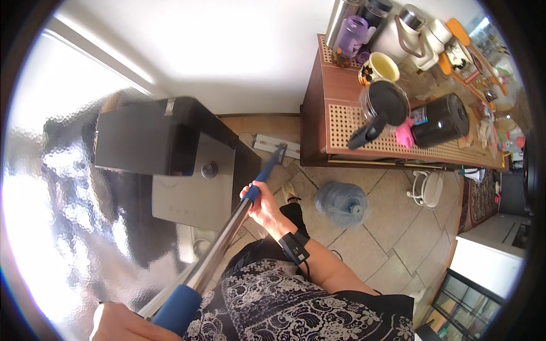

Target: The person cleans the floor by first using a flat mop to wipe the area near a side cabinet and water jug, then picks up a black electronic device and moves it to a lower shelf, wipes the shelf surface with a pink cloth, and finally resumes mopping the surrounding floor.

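Observation:
A flat mop with a silver pole [219,256] and blue grips slants away from me across the floor. My right hand [263,206] is wrapped round its blue lower grip, a black band with a cable on that wrist. At the lower left edge my left hand [128,325] closes on the thick blue upper grip [177,310]; part of this hand is cut off by the frame. The white flat mop head [261,142] rests on the tiles near the wall, in the gap between a black appliance [133,136] and a brown cabinet [311,122].
A blue water jug [341,204] lies on the tiled floor to the right of my foot. Beyond it stands a small white stool [427,188]. The cabinet top carries a pan [387,105], a yellow cup [380,68], a black canister [441,120] and several bottles.

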`<state>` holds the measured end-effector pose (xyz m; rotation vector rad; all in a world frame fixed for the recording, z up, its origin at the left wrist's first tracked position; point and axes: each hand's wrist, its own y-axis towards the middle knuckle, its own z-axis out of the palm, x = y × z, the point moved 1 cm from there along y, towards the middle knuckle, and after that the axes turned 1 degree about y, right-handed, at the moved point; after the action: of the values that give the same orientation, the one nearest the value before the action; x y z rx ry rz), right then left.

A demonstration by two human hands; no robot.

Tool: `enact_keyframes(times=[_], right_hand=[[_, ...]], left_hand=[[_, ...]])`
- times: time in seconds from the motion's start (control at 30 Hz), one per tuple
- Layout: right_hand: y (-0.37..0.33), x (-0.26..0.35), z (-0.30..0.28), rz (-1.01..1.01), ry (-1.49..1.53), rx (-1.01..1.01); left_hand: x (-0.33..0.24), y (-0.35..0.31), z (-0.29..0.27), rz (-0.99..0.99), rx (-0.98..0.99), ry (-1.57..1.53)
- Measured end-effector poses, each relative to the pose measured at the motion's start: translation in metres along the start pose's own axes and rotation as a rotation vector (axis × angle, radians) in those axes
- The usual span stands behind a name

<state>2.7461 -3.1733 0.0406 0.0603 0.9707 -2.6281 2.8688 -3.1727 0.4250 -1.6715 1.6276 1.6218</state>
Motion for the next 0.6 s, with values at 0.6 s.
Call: enact_keyframes(times=[0.6], right_hand=[[0.017,-0.060,-0.042,-0.112,0.091,0.131]], left_hand=[[-0.028,-0.081,0.023,0.094,0.073,-0.095]])
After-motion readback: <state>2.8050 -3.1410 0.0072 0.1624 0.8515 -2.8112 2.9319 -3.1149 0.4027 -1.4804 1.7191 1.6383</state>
